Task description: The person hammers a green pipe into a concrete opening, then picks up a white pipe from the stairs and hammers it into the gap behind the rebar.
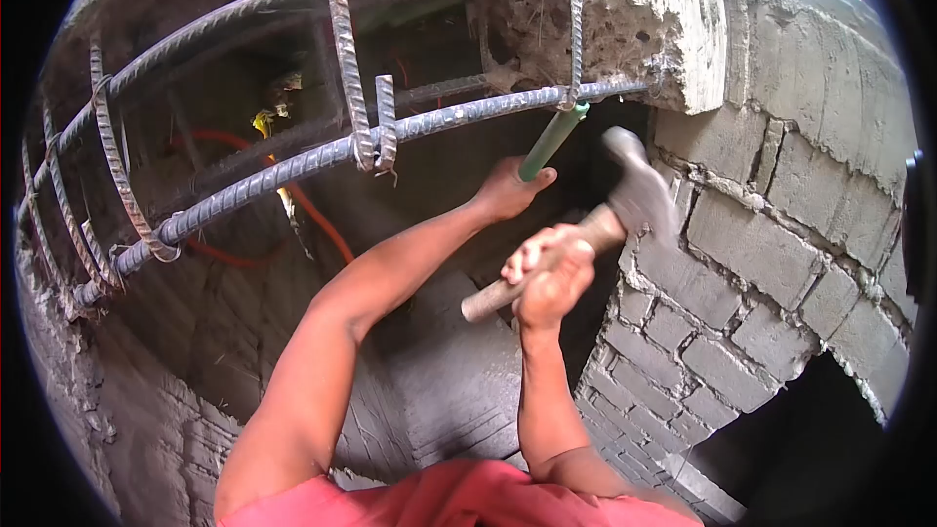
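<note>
My left hand point(511, 187) is wrapped round the lower end of a green rod point(552, 144). The rod slants up and to the right, its far end right at the lower rebar point(439, 117) near the broken concrete. To the right, my right hand point(555, 271) grips the wooden handle of a hammer point(644, 193). The hammer's metal head is smeared by motion and points up beside the rod, apart from it in this view. Thumb and fingers of my right hand close fully round the handle.
Bent rebar with tied stirrups point(344, 49) crosses overhead and to the left. Rough broken concrete point(673, 20) juts out at the upper right, above a block wall point(752, 244). An orange hose or cable point(317, 220) hangs behind the bars. A dark opening point(800, 444) lies lower right.
</note>
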The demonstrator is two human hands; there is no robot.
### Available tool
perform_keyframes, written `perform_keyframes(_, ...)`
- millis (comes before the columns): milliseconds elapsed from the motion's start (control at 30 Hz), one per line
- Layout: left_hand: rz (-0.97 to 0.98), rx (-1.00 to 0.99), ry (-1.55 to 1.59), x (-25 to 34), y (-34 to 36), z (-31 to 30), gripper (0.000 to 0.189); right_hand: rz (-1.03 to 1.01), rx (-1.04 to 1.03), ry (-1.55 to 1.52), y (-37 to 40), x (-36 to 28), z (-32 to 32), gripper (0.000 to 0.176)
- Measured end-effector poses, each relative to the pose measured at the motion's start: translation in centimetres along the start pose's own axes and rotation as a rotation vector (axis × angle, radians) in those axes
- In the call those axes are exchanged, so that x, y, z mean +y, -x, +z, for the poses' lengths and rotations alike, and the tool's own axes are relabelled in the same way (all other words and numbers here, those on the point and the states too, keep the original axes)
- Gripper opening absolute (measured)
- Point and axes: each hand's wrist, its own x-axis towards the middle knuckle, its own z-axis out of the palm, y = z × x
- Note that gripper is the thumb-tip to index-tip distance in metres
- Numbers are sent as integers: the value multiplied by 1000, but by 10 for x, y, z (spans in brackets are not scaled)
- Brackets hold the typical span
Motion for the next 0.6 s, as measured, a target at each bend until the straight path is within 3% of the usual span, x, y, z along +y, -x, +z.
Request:
perform_keyframes(67, -6, -47, 2, -5, -4, -1, 52, -310, 46, -213, 0, -5, 2, 55)
perform_keyframes(100, -49, -3, 81, 0, 17, 17, 52, -423, -1, -188, 12, -38, 1, 57)
perform_keyframes(167, -15, 24, 65, -2, 9, 6, 49, -612, 110, -194, 4, -44, 17, 64)
perform_keyframes(233, -11, 13, 37, 0, 12, -3, 48, -389, 64, -448, -1, -17, 13, 65)
perform_keyframes(267, -9, 5, 23, 2, 13, -3, 48, -35, 106, -604, -2, -4, 13, 64)
perform_keyframes(300, 19, 52, 47, 4, 15, -1, 48, -151, 36, 207, -8, 5, 18, 57)
perform_keyframes(367, -13, 56, 20, 6, 16, -1, 47, 106, -11, -55, -8, 1, 17, 51)
perform_keyframes(467, 28, 61, 6, 9, 22, -6, 46, -78, 84, -49, 0, -13, 17, 50)
perform_keyframes(500, 27, 59, 8, 11, 24, -9, 46, -145, 99, -185, 4, -23, 17, 53)
perform_keyframes(600, 12, 40, -82, 11, 33, -20, 46, -521, 176, -242, 12, -40, 24, 55)
